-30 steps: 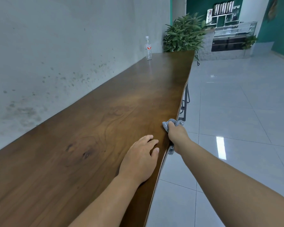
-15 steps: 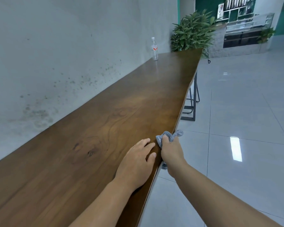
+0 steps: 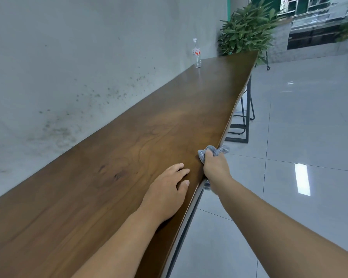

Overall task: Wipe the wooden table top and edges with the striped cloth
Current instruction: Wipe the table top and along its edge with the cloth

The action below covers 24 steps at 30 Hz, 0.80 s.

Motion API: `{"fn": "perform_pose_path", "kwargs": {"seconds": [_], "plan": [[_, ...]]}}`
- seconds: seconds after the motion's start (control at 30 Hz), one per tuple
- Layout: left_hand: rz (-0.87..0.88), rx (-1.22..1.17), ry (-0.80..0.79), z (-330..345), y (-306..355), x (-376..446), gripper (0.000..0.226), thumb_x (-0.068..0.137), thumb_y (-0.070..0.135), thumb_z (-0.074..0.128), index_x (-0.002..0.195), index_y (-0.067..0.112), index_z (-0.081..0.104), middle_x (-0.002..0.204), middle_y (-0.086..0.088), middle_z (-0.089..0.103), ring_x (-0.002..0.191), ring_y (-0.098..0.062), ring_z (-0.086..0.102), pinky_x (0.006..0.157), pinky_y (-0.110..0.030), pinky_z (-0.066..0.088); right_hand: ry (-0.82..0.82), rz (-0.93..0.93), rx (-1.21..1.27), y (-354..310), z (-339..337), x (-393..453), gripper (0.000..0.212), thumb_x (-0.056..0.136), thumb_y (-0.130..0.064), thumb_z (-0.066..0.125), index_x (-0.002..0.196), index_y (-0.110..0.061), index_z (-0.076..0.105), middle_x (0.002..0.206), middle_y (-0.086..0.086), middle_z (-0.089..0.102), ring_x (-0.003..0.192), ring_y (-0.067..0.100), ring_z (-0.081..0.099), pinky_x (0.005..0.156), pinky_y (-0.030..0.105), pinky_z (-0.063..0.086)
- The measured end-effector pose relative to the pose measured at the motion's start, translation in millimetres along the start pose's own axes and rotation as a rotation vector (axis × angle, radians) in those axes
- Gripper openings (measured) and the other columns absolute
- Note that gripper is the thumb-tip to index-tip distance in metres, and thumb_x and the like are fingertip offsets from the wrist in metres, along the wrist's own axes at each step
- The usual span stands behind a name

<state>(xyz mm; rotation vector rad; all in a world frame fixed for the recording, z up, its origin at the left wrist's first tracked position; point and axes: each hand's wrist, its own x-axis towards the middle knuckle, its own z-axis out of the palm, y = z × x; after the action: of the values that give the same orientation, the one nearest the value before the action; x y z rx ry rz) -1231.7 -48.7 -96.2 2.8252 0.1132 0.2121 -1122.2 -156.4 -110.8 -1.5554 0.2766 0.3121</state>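
Long wooden table [image 3: 113, 177] ran beside grey wall. Your left hand [image 3: 167, 192] lay flat on top near front edge, grip spread, holding nothing. Your right hand [image 3: 216, 167] had grip curled tight round striped cloth [image 3: 213, 151], bunched against table's front edge. Far bottle [image 3: 197, 54]: red-and-white label, writing unreadable.

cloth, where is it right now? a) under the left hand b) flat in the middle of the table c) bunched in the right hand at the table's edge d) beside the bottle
c: the right hand grips the bunched cloth against the table edge, while the left hand rests flat and bare.
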Motion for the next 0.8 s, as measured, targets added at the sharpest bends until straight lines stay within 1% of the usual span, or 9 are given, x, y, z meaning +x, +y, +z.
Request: {"fn": "perform_pose_path", "kwargs": {"seconds": [0.1, 0.2, 0.27, 0.37, 0.4, 0.47, 0.53, 0.7, 0.8], "plan": [[0.028, 0.013, -0.032, -3, -4, -10, 0.044, 0.101, 0.038, 0.035, 0.145, 0.035, 0.035, 0.154, 0.021, 0.024, 0.140, 0.003, 0.020, 0.112, -0.020, 0.020, -0.012, -0.003, 0.006, 16, 5, -27, 0.051, 0.102, -0.044, 0.034, 0.148, -0.022, 0.029, 0.124, 0.007, 0.053, 0.107, 0.026, 0.054, 0.097, 0.049, 0.049], [0.040, 0.013, -0.018, -3, -4, -13, 0.044, 0.102, 0.038, 0.033, 0.146, 0.035, 0.034, 0.154, 0.021, 0.023, 0.141, 0.003, 0.019, 0.114, -0.020, 0.020, -0.014, -0.010, 0.001, 24, 9, -40, 0.053, 0.103, -0.042, 0.035, 0.151, -0.023, 0.023, 0.130, 0.007, 0.054, 0.109, 0.024, 0.055, 0.097, 0.047, 0.050], [0.040, 0.004, -0.004, -2, -5, -14, 0.044, 0.102, 0.038, 0.032, 0.146, 0.035, 0.035, 0.154, 0.021, 0.024, 0.141, 0.004, 0.018, 0.114, -0.019, 0.019, 0.006, 0.000, -0.013, 22, 12, -35, 0.053, 0.103, -0.041, 0.035, 0.151, -0.021, 0.023, 0.128, 0.007, 0.054, 0.105, 0.024, 0.054, 0.097, 0.048, 0.050], [0.036, -0.009, 0.005, -2, -3, -15, 0.043, 0.102, 0.038, 0.031, 0.145, 0.035, 0.036, 0.154, 0.020, 0.025, 0.141, 0.003, 0.018, 0.115, -0.022, 0.021, 0.040, 0.015, -0.045, 14, 11, -21, 0.054, 0.102, -0.043, 0.035, 0.149, -0.017, 0.028, 0.133, 0.010, 0.052, 0.115, 0.031, 0.054, 0.099, 0.050, 0.047], [0.037, -0.009, 0.002, -3, -3, -15, 0.043, 0.102, 0.038, 0.031, 0.145, 0.035, 0.036, 0.154, 0.020, 0.025, 0.141, 0.003, 0.018, 0.116, -0.022, 0.020, 0.044, 0.013, -0.045, 10, 10, -17, 0.055, 0.102, -0.042, 0.035, 0.150, -0.015, 0.028, 0.138, 0.012, 0.050, 0.120, 0.033, 0.052, 0.098, 0.047, 0.046], [0.041, -0.012, -0.008, -4, -3, -15, 0.043, 0.103, 0.037, 0.031, 0.146, 0.033, 0.036, 0.154, 0.018, 0.025, 0.141, 0.001, 0.018, 0.116, -0.022, 0.020, 0.044, 0.015, -0.032, 2, 7, -12, 0.056, 0.103, -0.038, 0.035, 0.152, -0.013, 0.026, 0.143, 0.011, 0.046, 0.124, 0.033, 0.047, 0.087, 0.037, 0.042], [0.053, -0.013, -0.022, -6, -3, -16, 0.044, 0.103, 0.035, 0.032, 0.146, 0.032, 0.036, 0.155, 0.017, 0.024, 0.142, 0.000, 0.017, 0.116, -0.022, 0.018, 0.040, 0.017, -0.026, -2, 5, -11, 0.057, 0.103, -0.037, 0.035, 0.152, -0.011, 0.026, 0.143, 0.011, 0.045, 0.120, 0.032, 0.048, 0.082, 0.035, 0.037], [0.076, -0.001, -0.074, -13, -8, -36, 0.045, 0.102, 0.038, 0.032, 0.147, 0.034, 0.032, 0.156, 0.018, 0.021, 0.143, 0.000, 0.016, 0.116, -0.025, 0.019, 0.068, 0.015, -0.003, 5, 10, -23, 0.058, 0.102, -0.041, 0.036, 0.152, -0.013, 0.027, 0.144, 0.011, 0.045, 0.125, 0.032, 0.048, 0.098, 0.041, 0.041], [0.104, -0.009, -0.074, -14, -12, -49, 0.045, 0.102, 0.038, 0.032, 0.147, 0.033, 0.032, 0.156, 0.018, 0.021, 0.142, 0.001, 0.015, 0.117, -0.025, 0.019, 0.063, 0.010, -0.012, 20, 15, -47, 0.054, 0.103, -0.040, 0.035, 0.150, -0.014, 0.029, 0.135, 0.010, 0.050, 0.113, 0.027, 0.051, 0.094, 0.040, 0.044]]}}
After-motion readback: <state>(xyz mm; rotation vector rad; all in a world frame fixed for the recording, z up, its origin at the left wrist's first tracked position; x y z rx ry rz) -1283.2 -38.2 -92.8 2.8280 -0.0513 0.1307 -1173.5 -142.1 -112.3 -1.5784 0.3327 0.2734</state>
